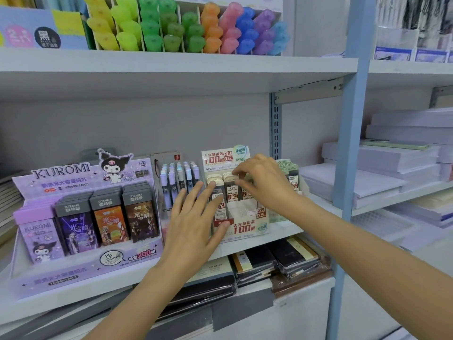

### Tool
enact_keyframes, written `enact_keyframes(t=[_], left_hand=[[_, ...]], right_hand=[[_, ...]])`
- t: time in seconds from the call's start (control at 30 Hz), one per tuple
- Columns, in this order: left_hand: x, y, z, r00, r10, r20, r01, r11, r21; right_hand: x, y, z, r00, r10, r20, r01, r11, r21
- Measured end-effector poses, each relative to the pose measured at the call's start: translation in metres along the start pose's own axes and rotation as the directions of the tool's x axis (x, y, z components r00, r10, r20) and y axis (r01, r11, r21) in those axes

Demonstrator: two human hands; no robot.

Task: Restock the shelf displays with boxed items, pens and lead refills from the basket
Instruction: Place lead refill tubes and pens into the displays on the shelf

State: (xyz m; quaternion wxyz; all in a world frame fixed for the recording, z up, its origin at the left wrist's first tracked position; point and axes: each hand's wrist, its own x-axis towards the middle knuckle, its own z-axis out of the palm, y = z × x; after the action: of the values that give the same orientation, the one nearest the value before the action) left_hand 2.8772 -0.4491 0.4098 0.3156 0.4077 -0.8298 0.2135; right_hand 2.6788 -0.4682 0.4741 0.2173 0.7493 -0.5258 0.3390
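Right hand (259, 182) was up top, thumb and forefinger closed narrow on the cream cap of a lead refill case (231, 177). That case stood directly under its fingertips, upright, long axis vertical and leaning slightly back in the refill display (245, 228). Left hand (193, 217) lay wide, fingers straight and spread, tips touching the front cases (221, 213), steadying by the look of it. The right was the nearer hand for a push straight down. Just below its fingers, bare white dividers showed free slots. Tight quarters: pen display (180, 177) beside the left fingers, white shelf (282, 233) beneath. The basket was out of sight.
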Motion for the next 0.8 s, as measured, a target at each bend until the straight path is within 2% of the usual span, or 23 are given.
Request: enact_keyframes(t=[0.17,0.33,0.47,0.57,0.73,0.8], left_hand=[[0.0,0.001,0.0,1.0,-0.013,0.028,0.013,1.0,-0.007],[0.001,0.001,0.0,1.0,-0.007,-0.004,0.007,0.999,-0.037],[0.002,0.001,0.0,1.0,-0.014,0.007,0.014,1.0,-0.019],[0.002,0.0,0.001,1.0,-0.009,0.015,0.009,1.0,-0.009],[0.002,0.002,0.001,1.0,-0.006,-0.007,0.006,1.0,-0.009],[0.003,0.003,0.001,1.0,0.001,-0.009,-0.001,1.0,-0.017]], right_hand=[[0.019,-0.005,0.002,0.998,0.062,0.013,-0.063,0.994,0.086],[0.03,-0.004,0.001,0.993,0.098,0.066,-0.104,0.991,0.085],[0.017,-0.01,0.008,0.999,0.048,0.018,-0.049,0.998,0.045],[0.002,-0.003,0.003,0.999,0.013,0.038,-0.014,1.0,0.022],[-0.024,0.012,-0.015,0.999,0.036,0.002,-0.036,0.994,0.105],[-0.039,0.01,-0.017,0.997,0.021,0.078,-0.03,0.993,0.113]])
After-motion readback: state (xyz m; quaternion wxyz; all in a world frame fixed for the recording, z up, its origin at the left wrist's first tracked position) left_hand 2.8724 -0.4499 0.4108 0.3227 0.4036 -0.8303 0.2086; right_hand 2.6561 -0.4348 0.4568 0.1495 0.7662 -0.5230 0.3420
